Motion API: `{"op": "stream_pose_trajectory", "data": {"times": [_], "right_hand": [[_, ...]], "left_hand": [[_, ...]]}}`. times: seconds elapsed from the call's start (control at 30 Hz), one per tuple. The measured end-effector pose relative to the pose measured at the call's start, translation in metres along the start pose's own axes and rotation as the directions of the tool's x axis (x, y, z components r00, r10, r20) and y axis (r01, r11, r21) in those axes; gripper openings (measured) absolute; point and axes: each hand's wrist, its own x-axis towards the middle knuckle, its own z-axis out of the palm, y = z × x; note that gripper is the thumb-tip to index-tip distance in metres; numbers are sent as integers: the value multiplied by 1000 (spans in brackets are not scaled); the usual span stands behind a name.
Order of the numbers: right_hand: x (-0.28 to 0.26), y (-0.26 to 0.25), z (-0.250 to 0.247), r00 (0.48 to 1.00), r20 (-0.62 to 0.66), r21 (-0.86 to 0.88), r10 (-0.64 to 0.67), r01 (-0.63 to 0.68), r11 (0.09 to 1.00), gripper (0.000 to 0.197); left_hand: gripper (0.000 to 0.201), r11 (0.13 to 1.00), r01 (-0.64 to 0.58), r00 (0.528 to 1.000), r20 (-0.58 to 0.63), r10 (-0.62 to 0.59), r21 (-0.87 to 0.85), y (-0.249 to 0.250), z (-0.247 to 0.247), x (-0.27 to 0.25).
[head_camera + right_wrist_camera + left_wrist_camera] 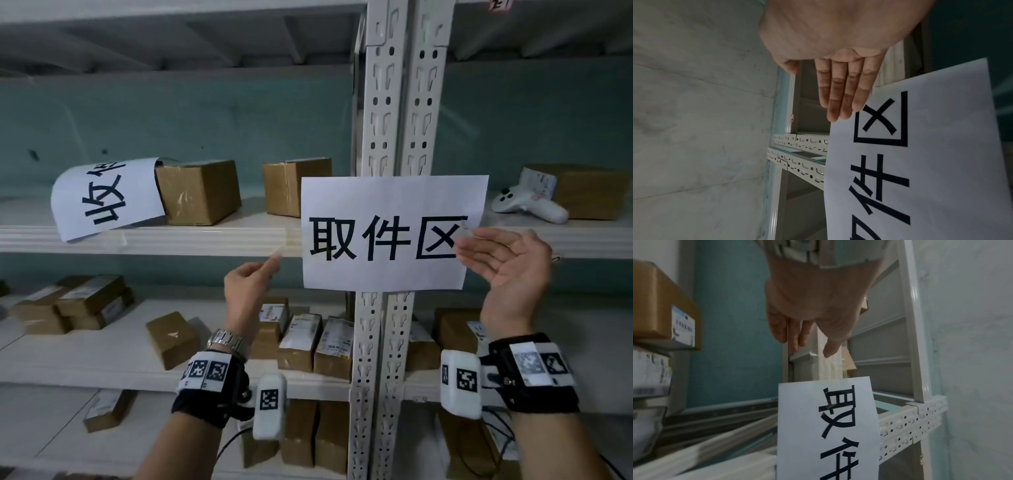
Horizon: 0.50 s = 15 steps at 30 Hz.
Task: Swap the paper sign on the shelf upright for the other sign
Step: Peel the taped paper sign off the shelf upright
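A white paper sign (pixel 390 233) with three black characters hangs across the perforated shelf upright (pixel 394 102). My left hand (pixel 274 262) is just left of it and pinches the end of a clear tape strip (pixel 291 240) that runs to the sign's left edge. In the left wrist view the tape (pixel 831 368) stretches from my left hand (pixel 812 347) down to the sign (pixel 828 426). My right hand (pixel 466 245) touches the sign's right edge with straight fingers (pixel 838 97), thumb apart. The other sign (pixel 106 197) lies curled over a box on the left of the shelf.
Brown cardboard boxes (pixel 202 192) stand on the middle shelf (pixel 137 236). A white game controller (pixel 527 205) lies at the right of it. Several labelled parcels (pixel 308 339) fill the lower shelves. A teal wall is behind.
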Motion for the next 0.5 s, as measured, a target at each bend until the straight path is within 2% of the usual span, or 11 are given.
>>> {"op": "stream_pose_trajectory", "data": {"times": [0.1, 0.23, 0.3, 0.5], "right_hand": [[-5, -1, -1, 1000, -3, -15, 28, -28, 1000, 56], [-9, 4, -4, 999, 18, 12, 40, -40, 999, 55], [-10, 4, -6, 998, 29, 21, 47, -47, 999, 55], [-12, 6, -8, 998, 34, 23, 48, -49, 999, 54]], "left_hand": [[15, 1000, -22, 1000, -8, 21, -6, 4, 5, 2], [17, 997, -25, 996, -87, 18, -76, 2, 8, 6], [18, 998, -34, 991, -129, 28, -46, -1, 9, 6], [18, 993, -79, 981, -183, 63, -82, -4, 13, 2]]}}
